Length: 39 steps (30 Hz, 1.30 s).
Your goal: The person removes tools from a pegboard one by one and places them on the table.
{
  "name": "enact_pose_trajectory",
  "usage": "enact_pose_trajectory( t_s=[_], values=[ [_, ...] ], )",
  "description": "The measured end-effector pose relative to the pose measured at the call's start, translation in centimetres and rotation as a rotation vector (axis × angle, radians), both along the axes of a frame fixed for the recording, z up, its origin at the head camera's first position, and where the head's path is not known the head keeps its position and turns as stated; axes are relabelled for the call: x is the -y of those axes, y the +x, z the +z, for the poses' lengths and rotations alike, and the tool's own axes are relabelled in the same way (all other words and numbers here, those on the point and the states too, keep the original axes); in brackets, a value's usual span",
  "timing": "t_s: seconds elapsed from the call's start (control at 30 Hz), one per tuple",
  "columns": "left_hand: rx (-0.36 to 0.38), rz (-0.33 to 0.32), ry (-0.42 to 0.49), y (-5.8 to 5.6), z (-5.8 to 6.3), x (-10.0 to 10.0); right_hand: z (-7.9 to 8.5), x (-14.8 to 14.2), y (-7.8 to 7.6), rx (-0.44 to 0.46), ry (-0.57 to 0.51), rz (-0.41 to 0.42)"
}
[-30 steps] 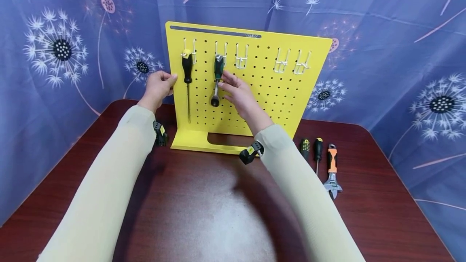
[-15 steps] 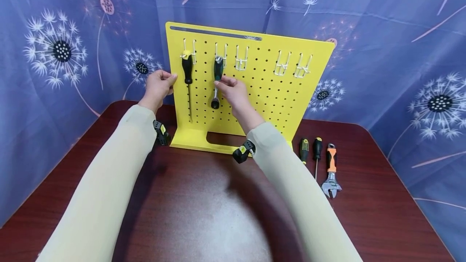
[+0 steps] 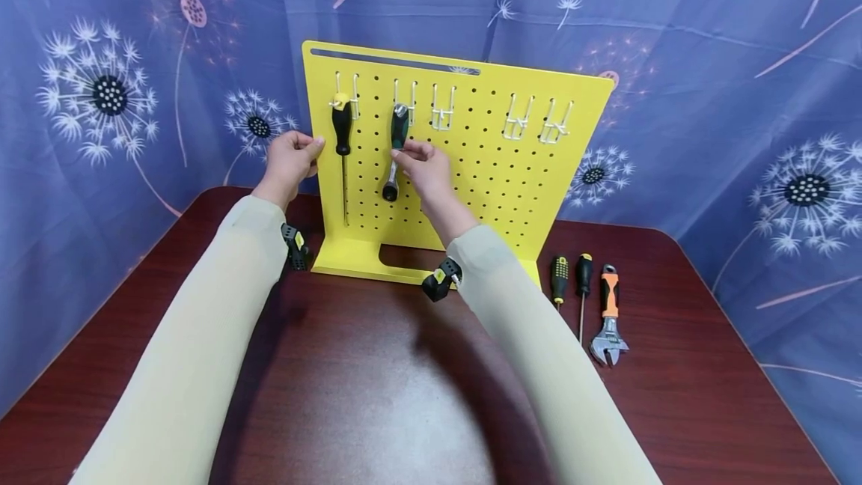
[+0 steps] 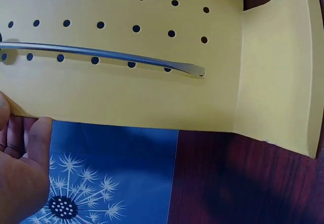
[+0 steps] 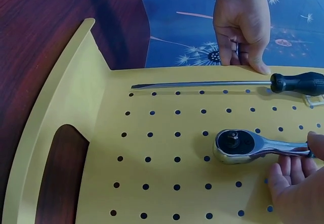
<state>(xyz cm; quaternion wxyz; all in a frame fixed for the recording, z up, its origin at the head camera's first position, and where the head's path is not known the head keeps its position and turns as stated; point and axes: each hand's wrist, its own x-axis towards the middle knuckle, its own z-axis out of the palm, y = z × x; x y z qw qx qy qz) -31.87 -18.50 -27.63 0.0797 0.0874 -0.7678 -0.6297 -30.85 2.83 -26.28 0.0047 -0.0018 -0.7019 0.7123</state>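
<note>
A yellow pegboard [image 3: 498, 193] stands upright on the table, tilted slightly in view. My left hand [image 3: 289, 163] pinches its left edge between thumb and fingers. On the leftmost hook hangs a black flathead screwdriver [image 3: 342, 126] with a yellow cap, blade down. A ratchet wrench [image 3: 399, 126] with a dark green handle hangs head down at the second hook. My right hand [image 3: 429, 169] holds the ratchet where handle meets shank, thumb in front and fingers behind. In the right wrist view the round ratchet head [image 5: 235, 145] lies close over the board.
White wire hooks [image 3: 442, 111] and two more hooks [image 3: 517, 118] sit farther right on the board. On the table at right lie a yellow-and-black screwdriver [image 3: 560, 279], a black screwdriver [image 3: 584, 275] and an orange-handled adjustable wrench [image 3: 609, 313]. A blue curtain [image 3: 741, 133] hangs behind.
My right hand has moved left and closed in on the ratchet, from relaxed fingers beside it to a pinch on its neck. The left hand has kept its place at the board's edge.
</note>
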Motion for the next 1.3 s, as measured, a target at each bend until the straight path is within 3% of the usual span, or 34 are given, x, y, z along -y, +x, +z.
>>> enact_pose_trajectory(
  t_s=[0.8,1.3],
  values=[
    [0.001,0.005,-0.019,0.0,-0.2,0.0,-1.0,0.1,0.1,-0.051,-0.011,-0.007],
    [-0.006,0.012,-0.015,-0.3,-0.4,0.0,-1.4,-0.3,0.6,-0.062,0.051,-0.016]
  ],
)
